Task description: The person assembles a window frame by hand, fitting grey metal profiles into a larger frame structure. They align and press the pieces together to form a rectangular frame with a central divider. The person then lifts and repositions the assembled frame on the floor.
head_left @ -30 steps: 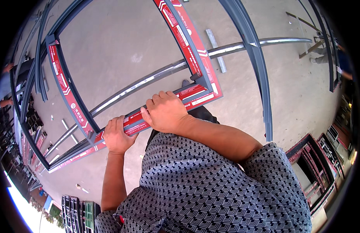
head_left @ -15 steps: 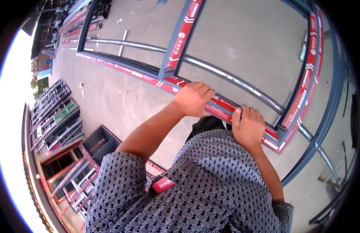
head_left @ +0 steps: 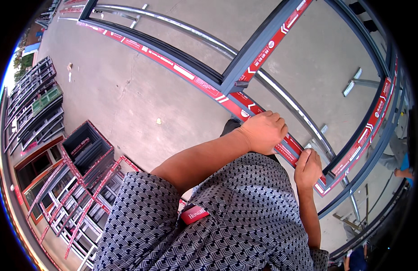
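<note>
A large dark grey window frame (head_left: 204,86) with red printed protective film spans the view in front of me, its near rail at my waist. My left hand (head_left: 264,132) is closed over this rail, fingers curled over the far side, right of the joint with the grey crossbar (head_left: 258,49). Farther right, near the frame's corner, my right hand (head_left: 308,169) grips the same rail, with its thumb along the top. The undersides of both grips are hidden.
Shiny metal support rails (head_left: 288,99) run beneath the frame. At left stand leaning frames (head_left: 46,99) and a stack of red-edged rectangular frames (head_left: 87,149). Another person's arm (head_left: 403,173) shows at the right edge; another person (head_left: 357,259) is at lower right.
The view has swung, so the frame and both hands appear farther right and lower. Both hands keep hold of the near rail. People have come into view at the right.
</note>
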`<state>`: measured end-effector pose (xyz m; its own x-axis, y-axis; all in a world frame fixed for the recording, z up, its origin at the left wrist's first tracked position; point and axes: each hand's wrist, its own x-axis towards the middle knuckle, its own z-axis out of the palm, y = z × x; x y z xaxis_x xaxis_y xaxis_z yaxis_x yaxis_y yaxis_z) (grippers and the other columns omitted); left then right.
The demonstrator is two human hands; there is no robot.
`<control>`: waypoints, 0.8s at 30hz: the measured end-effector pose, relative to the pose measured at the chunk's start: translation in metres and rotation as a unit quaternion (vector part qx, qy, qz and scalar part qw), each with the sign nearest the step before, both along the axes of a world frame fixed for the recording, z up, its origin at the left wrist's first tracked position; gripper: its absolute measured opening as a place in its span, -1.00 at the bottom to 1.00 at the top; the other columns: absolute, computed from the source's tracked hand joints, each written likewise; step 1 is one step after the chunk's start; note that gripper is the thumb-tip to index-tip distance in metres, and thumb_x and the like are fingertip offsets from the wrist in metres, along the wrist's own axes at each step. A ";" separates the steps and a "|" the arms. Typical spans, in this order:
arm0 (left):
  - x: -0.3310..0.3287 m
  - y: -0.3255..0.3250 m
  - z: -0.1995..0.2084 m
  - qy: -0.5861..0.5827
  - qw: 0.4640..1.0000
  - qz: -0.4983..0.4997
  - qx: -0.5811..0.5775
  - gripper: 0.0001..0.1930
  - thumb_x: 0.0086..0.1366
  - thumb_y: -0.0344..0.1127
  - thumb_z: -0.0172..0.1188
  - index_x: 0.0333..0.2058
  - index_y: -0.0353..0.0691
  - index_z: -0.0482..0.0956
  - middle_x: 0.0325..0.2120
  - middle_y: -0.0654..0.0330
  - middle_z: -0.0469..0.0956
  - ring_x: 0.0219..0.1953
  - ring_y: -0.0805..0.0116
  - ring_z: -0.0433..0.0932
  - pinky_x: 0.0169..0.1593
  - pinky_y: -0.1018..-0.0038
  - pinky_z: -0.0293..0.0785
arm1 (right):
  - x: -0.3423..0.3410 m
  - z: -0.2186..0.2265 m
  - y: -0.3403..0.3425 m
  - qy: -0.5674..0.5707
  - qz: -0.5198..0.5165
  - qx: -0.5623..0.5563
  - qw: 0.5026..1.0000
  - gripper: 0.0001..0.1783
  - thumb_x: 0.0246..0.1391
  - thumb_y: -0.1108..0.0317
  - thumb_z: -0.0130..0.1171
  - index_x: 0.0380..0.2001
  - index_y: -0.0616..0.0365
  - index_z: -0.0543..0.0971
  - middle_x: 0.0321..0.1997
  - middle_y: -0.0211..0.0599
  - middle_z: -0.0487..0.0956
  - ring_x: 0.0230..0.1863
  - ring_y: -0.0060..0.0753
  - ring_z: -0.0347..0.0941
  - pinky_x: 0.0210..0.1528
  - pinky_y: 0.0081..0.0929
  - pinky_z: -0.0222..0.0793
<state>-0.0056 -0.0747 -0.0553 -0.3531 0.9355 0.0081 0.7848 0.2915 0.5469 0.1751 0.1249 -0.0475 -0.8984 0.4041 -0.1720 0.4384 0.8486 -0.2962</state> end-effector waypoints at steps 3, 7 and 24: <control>0.003 0.005 0.002 -0.006 1.000 -0.011 0.004 -0.45 -0.10 0.00 0.58 -0.23 -0.30 0.69 -0.29 0.11 0.65 -0.10 0.09 0.65 0.06 0.25 0.59 | 0.003 0.005 0.007 -0.013 -0.001 -0.004 1.000 -0.59 0.55 0.26 -0.14 -0.28 0.25 0.62 -0.28 0.02 0.65 -0.21 0.24 0.56 -0.12 0.12 0.45; 0.016 0.018 -0.001 0.003 1.000 -0.010 0.013 -0.50 -0.07 -0.06 0.55 -0.25 -0.33 0.71 -0.32 0.11 0.64 -0.15 0.12 0.63 0.00 0.29 0.55 | 0.009 0.015 0.017 -0.014 -0.008 -0.013 1.000 -0.58 0.56 0.27 -0.16 -0.24 0.25 0.63 -0.28 0.02 0.65 -0.20 0.23 0.57 -0.11 0.08 0.47; 0.023 0.024 -0.009 0.086 0.996 0.005 0.036 -0.71 0.15 -0.18 0.33 -0.31 -0.33 0.71 -0.39 0.07 0.66 -0.21 0.15 0.61 -0.06 0.27 0.51 | 0.014 0.010 0.025 0.003 0.018 -0.022 1.000 -0.57 0.55 0.32 -0.19 -0.23 0.32 0.64 -0.24 0.04 0.66 -0.19 0.21 0.58 -0.13 -0.04 0.49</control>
<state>0.0171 -0.0508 -0.0640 -0.3494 0.9271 0.1357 0.8658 0.2641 0.4250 0.1888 0.1503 -0.0374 -0.9132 0.3638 -0.1836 0.4062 0.8494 -0.3369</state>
